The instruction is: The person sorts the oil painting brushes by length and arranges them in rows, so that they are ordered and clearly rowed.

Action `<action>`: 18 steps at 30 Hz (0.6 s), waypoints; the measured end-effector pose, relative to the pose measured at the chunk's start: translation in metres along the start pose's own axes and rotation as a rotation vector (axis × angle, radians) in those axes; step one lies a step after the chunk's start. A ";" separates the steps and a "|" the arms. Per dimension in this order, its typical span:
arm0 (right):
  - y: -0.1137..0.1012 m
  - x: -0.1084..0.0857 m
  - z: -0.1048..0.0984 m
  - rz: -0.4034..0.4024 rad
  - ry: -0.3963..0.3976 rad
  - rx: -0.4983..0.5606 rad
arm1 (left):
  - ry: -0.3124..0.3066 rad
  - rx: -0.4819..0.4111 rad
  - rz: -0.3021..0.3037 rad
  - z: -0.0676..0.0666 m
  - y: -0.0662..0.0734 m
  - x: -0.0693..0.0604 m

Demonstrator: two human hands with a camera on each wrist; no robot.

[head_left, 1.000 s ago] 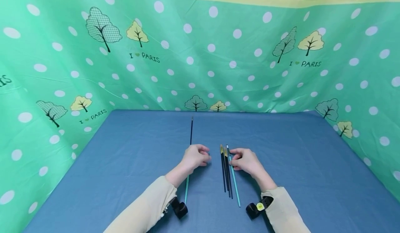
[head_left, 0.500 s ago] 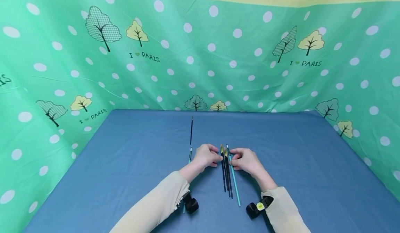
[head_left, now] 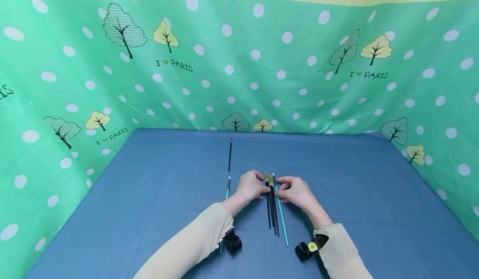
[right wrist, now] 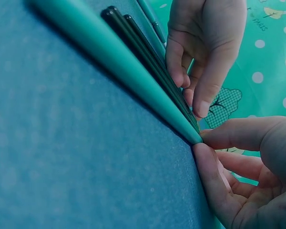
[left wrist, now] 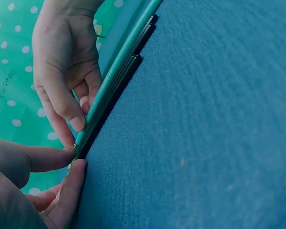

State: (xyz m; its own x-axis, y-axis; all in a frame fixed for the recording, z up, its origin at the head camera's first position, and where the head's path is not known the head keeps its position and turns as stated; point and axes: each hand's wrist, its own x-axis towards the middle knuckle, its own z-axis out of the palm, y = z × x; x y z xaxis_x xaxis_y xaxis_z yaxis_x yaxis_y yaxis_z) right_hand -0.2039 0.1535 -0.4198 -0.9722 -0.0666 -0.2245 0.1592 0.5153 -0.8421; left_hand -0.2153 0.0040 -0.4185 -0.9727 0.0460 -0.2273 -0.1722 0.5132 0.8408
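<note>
Several thin black paintbrushes [head_left: 270, 208] with gold ferrules lie side by side on the blue table. A longer turquoise paintbrush [head_left: 282, 216] lies along their right side, slightly slanted. My left hand [head_left: 250, 186] is at the left of the bundle, its thumb touching the black handles near the ferrules. My right hand [head_left: 295, 192] rests against the turquoise brush from the right, index finger and thumb along its upper part. In the right wrist view, the turquoise handle [right wrist: 114, 62] runs down to the right fingertips. Neither hand lifts a brush.
Left of the bundle, a second turquoise paintbrush [head_left: 228, 187] lies partly under the left forearm. Beyond it is a single black paintbrush [head_left: 230, 156]. A green polka-dot cloth [head_left: 209, 83] stands behind the blue tabletop [head_left: 168, 179].
My left hand has moved right, from beside the single brushes to the bundle's left side, uncovering the upper part of the second turquoise brush. The right hand has stayed by the bundle.
</note>
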 end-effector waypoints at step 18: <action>-0.002 -0.002 0.000 -0.013 -0.003 -0.005 | -0.021 0.024 -0.021 -0.006 0.003 0.003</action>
State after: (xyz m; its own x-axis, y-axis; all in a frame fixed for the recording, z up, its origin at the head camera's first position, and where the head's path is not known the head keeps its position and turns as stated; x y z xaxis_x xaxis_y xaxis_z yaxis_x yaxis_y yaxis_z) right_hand -0.2021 0.1529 -0.4177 -0.9735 -0.0758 -0.2156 0.1462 0.5186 -0.8424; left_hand -0.2200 0.0007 -0.4141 -0.9654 0.0524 -0.2553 -0.1888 0.5349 0.8235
